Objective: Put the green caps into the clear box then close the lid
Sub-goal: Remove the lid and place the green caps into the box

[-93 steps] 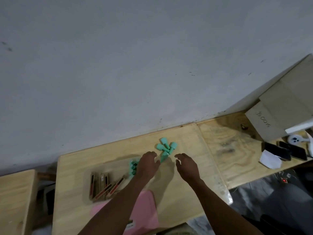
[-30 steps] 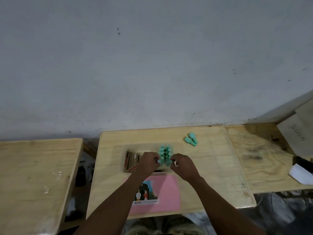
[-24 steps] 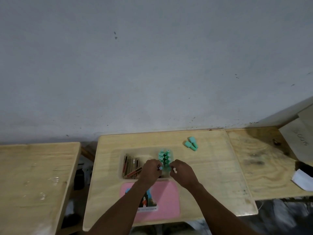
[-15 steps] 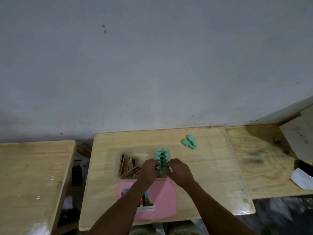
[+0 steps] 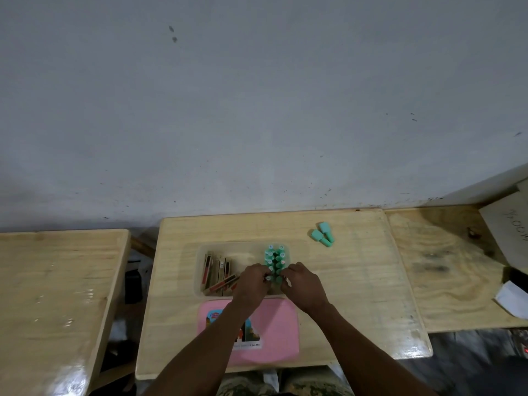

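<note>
A clear box (image 5: 200, 267) sits open in the middle of the wooden desk (image 5: 357, 281). Several green caps (image 5: 275, 257) stand upright in two rows at its right end. My left hand (image 5: 253, 284) and my right hand (image 5: 303, 284) meet at the near end of those rows, fingertips pinched on the nearest caps. Two more green caps (image 5: 322, 238) lie loose on the desk to the far right of the box. The pink lid (image 5: 274, 324) lies flat just in front of the box, partly under my forearms.
Several brown and red sticks (image 5: 217, 271) lie in the left part of the box. A second desk (image 5: 57, 295) stands to the left across a gap. To the right are another wooden top (image 5: 451, 275), a cardboard box (image 5: 511, 232) and white paper (image 5: 513, 300).
Three seconds ago my hands were at a loose pile of caps; since then most caps stand in the box. Over the last second my hands stay at the rows' near end.
</note>
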